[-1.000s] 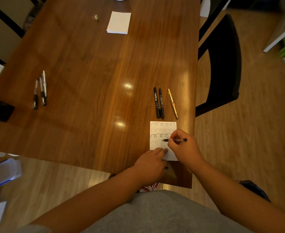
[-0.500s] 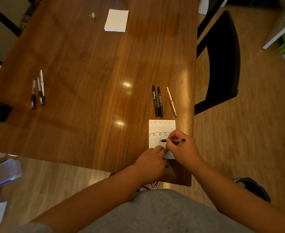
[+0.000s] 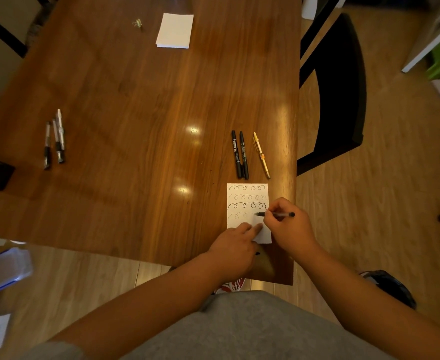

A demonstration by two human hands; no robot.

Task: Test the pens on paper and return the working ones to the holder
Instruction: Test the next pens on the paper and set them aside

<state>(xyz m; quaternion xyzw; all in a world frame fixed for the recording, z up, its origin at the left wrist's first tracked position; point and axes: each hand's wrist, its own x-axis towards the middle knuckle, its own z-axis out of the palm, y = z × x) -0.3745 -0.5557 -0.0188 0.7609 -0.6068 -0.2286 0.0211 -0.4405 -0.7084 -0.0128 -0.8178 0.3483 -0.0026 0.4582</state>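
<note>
A home: wooden dining table (image 3: 135, 100), chair (image 3: 341, 87).

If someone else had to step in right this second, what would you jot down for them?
Right hand grips a black pen, tip on the test paper.
Left hand presses the paper's lower part flat with straight fingers.
Two black markers and a yellow pen lie just beyond the paper. Three more pens lie far left. No holder in view.
Done: three rows of loops, and a faint fourth row partway.
Left: finish that row, judge the pen, test any untried ones, return the working ones to the holder.
</note>
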